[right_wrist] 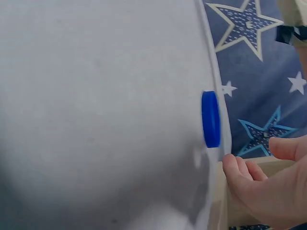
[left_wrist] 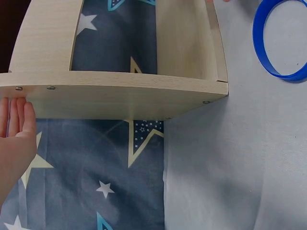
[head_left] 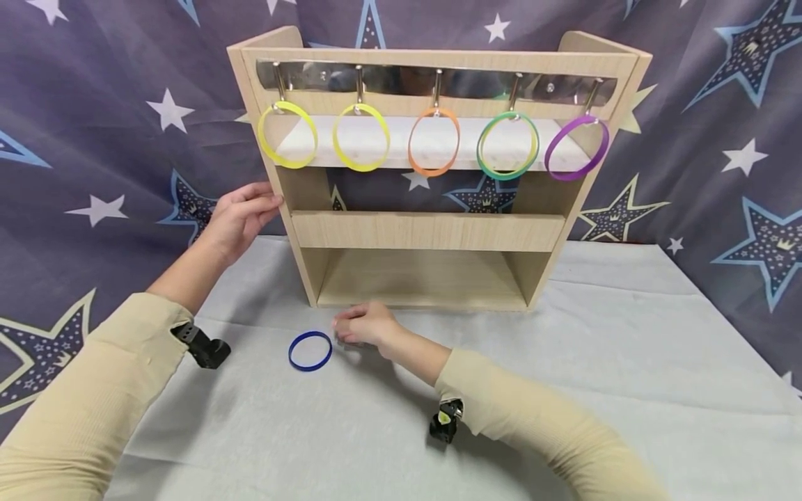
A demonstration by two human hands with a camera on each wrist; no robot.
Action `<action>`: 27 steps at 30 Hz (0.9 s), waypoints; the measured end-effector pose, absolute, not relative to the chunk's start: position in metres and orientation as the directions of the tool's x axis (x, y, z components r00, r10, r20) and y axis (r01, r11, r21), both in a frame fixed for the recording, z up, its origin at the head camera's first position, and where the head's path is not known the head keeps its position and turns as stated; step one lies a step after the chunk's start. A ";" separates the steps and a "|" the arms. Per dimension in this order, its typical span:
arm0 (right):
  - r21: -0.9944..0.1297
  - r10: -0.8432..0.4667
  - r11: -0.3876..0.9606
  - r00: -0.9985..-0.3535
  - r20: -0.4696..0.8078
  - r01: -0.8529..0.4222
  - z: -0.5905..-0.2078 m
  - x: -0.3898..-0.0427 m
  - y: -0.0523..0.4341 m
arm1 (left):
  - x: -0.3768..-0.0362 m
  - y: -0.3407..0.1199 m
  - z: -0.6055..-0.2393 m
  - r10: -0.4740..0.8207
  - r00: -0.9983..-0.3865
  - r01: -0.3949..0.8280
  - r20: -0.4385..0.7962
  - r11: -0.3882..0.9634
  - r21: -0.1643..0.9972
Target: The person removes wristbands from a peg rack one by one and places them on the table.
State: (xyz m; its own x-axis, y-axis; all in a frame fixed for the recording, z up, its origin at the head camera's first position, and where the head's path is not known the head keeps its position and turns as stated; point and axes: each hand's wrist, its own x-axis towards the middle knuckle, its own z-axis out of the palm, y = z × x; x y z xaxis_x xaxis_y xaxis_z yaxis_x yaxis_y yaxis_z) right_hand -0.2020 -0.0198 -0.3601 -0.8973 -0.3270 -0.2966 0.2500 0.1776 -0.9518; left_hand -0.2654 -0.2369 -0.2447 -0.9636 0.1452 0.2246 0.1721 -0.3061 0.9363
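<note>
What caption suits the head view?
Left hand touches the wooden rack; right hand rests beside the blue ring.

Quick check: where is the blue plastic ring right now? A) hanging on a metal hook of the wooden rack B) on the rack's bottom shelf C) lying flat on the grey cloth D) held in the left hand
C: the blue plastic ring lies flat on the grey cloth, just beside the right hand.
</note>
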 end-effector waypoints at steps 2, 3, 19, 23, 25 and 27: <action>-0.956 -0.331 0.138 -0.898 -0.289 0.257 -0.357 -0.204 -0.019 | -0.265 -0.237 -0.245 0.145 -0.966 0.163 0.216 -0.306 0.938; -0.959 -0.336 0.118 -0.898 -0.283 0.257 -0.355 -0.205 -0.018 | -0.265 -0.237 -0.245 0.144 -0.967 0.161 0.212 -0.305 0.939; -0.970 -0.333 -0.003 -0.915 -0.229 0.244 -0.310 -0.215 -0.007 | -0.268 -0.237 -0.248 0.147 -0.960 0.175 0.237 -0.344 0.922; -0.974 -0.334 -0.023 -0.920 -0.204 0.224 -0.299 -0.214 -0.007 | -0.269 -0.237 -0.249 0.147 -0.957 0.188 0.250 -0.343 0.920; -0.978 -0.333 -0.024 -0.924 -0.190 0.210 -0.292 -0.214 -0.007 | -0.269 -0.237 -0.249 0.148 -0.956 0.192 0.254 -0.339 0.921; -0.980 -0.335 -0.027 -0.926 -0.175 0.195 -0.286 -0.213 -0.006 | -0.269 -0.237 -0.248 0.149 -0.956 0.192 0.254 -0.338 0.921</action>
State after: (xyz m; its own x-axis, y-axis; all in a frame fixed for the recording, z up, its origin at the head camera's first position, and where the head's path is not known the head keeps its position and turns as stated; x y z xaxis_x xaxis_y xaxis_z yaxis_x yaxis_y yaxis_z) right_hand -0.2134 -0.0062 -0.2862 -0.9258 -0.3349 -0.1751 0.1951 -0.0266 -0.9804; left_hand -0.2690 -0.2371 -0.2485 -0.9557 0.1487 0.2539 0.1920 -0.3384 0.9212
